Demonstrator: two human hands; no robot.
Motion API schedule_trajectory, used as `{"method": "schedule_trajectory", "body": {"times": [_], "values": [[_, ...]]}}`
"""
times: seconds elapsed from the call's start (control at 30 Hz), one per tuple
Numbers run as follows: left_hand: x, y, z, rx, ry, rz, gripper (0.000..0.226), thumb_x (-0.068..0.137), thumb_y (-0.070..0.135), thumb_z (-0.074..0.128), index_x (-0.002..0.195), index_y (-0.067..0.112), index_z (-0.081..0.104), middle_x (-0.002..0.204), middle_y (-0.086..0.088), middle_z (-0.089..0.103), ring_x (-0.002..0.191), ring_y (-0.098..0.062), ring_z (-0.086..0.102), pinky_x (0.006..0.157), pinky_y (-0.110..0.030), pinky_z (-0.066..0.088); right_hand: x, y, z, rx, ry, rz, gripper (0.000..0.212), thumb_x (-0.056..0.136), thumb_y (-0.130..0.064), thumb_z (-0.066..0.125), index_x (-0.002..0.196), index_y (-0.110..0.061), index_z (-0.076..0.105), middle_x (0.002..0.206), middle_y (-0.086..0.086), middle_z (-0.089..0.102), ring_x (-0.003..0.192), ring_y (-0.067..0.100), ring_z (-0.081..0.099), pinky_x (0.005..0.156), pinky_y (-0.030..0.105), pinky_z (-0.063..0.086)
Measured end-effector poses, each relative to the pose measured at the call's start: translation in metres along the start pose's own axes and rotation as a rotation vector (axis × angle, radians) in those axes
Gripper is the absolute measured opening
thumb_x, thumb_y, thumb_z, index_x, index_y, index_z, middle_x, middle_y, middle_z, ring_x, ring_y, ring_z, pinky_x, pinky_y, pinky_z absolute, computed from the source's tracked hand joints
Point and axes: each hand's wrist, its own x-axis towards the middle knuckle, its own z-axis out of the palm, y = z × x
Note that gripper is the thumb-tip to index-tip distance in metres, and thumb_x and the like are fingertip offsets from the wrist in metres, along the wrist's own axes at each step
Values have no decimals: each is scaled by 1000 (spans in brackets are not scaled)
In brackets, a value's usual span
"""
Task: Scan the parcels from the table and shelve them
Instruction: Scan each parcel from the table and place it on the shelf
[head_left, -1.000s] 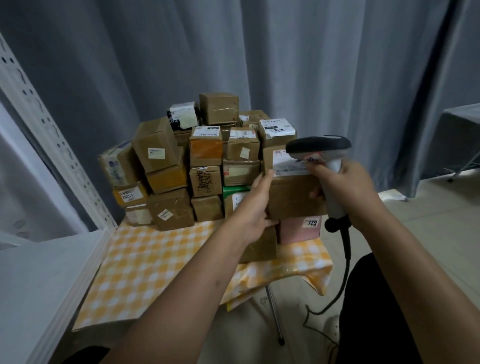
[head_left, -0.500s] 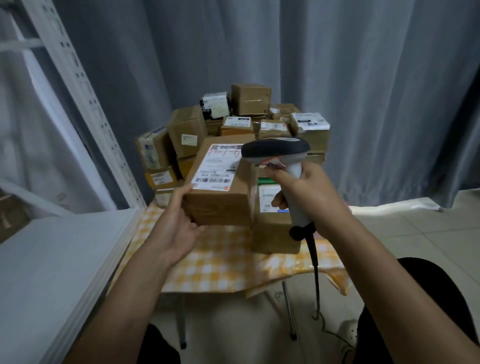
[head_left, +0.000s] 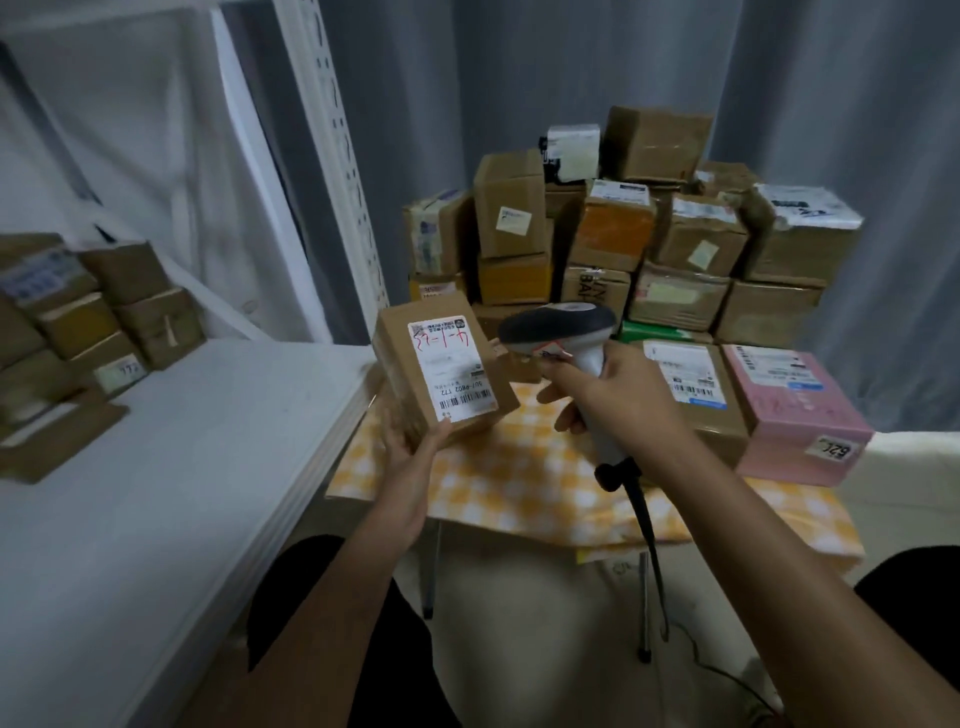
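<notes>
the left hand (head_left: 415, 457) is cradling a brown parcel (head_left: 441, 374) from below, label tilted up so the scanner (head_left: 563, 332), clenched in the right hand (head_left: 613, 395), is pointing at its barcode, above the table (head_left: 519, 493) edge and beside the white shelf (head_left: 156, 467) already holding parcels.

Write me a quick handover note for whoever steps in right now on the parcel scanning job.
Left hand holds a brown parcel from below, label up, above the table's near left corner.
Right hand grips the scanner, head just right of that parcel's label.
Done: several parcels already sit on the white shelf at left.
Left: whether this parcel's scan has registered cannot be told; shelve it after. A large stack remains on the checked table, with a pink box at front right.
</notes>
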Motion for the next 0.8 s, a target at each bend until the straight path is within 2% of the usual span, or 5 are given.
{"method": "schedule_trajectory", "body": {"times": [0.1, 0.3, 0.47, 0.6, 0.8], "values": [[5, -11, -3, 69, -62, 15, 118, 72, 45, 88, 161, 36, 11, 157, 9, 42, 144, -12, 39, 122, -44, 28, 2, 10, 10, -13, -47, 28, 20, 94, -29, 66, 85, -12, 71, 73, 6, 76, 56, 22, 70, 54, 27, 51], [9, -14, -6, 135, -93, 56, 111, 63, 59, 81, 157, 37, 25, 147, 12, 53, 133, -3, 51, 115, -37, 39, 3, 11, 24, -22, -83, 40, 16, 95, -28, 66, 88, -14, 67, 70, 8, 74, 52, 18, 68, 49, 22, 50], [12, -18, -6, 120, -89, 66, 85, 78, 48, 77, 152, 34, 37, 139, 16, 58, 126, 3, 53, 109, -30, 40, 2, 4, 23, -28, -140, 38, 17, 94, -29, 67, 84, -15, 66, 65, 6, 72, 50, 16, 66, 49, 23, 50], [10, -18, -6, 97, -102, 56, 79, 79, 46, 71, 151, 32, 41, 138, 19, 58, 122, 10, 50, 94, -16, 40, -2, 2, 15, -32, -170, 41, 18, 94, -29, 67, 83, -15, 66, 65, 7, 72, 52, 17, 67, 51, 26, 50], [9, -17, -7, 102, -81, 63, 82, 78, 45, 75, 151, 28, 42, 139, 14, 61, 127, 3, 54, 106, -24, 41, -5, 4, 6, -20, -184, 59, 18, 94, -27, 67, 82, -14, 67, 64, 11, 71, 55, 22, 66, 55, 30, 51]]}}
